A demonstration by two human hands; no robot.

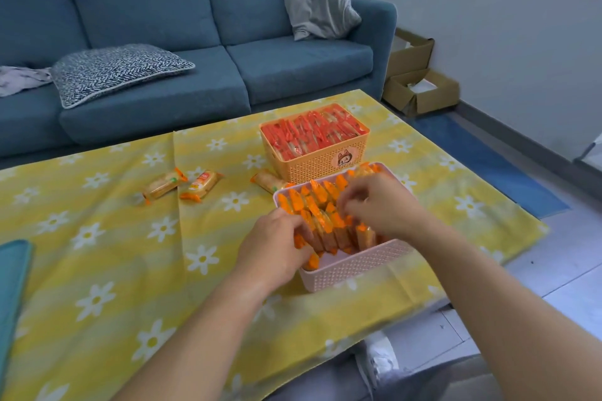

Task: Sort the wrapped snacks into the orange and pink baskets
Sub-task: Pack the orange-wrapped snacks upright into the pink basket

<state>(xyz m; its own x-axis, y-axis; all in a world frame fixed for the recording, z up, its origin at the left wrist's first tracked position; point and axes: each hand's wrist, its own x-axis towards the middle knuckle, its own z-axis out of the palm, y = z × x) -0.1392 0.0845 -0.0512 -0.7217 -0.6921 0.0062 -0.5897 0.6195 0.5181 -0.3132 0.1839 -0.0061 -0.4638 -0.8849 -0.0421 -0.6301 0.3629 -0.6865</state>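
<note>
Leftovers first: three loose snacks (164, 185) lie on the yellow flowered cloth (107, 270), left of both baskets. Two are side by side; the third is just beside the orange basket's near-left corner, close to the pink rim. They look like the others of their kind: clear film over a pale biscuit-coloured bar with orange crimped ends. They're flat and light, likely crinkly and a bit slippery.

Left hand (277, 244) sits at the pink basket's near-left corner, fingers curled round the end packs of the row, gripping them.

Orange basket (314, 166), the farther one, is packed to the rim with red-wrapped snacks (316, 132) in tight rows and looks finished.

Pink basket (351, 267), the nearer one and just beside the orange one, holds orange-wrapped snacks (321, 205) standing on end in rows. It's mostly full, with a small gap at the near wall.

Right hand (381, 205) hovers over the middle-right of those rows, fingers bent, tips down among the packs. It's blurred, so I cannot tell if it pinches one.

Judgement: sorting is nearly done. What's left is getting the three loose packs into pink, plus tidying the rows.
</note>
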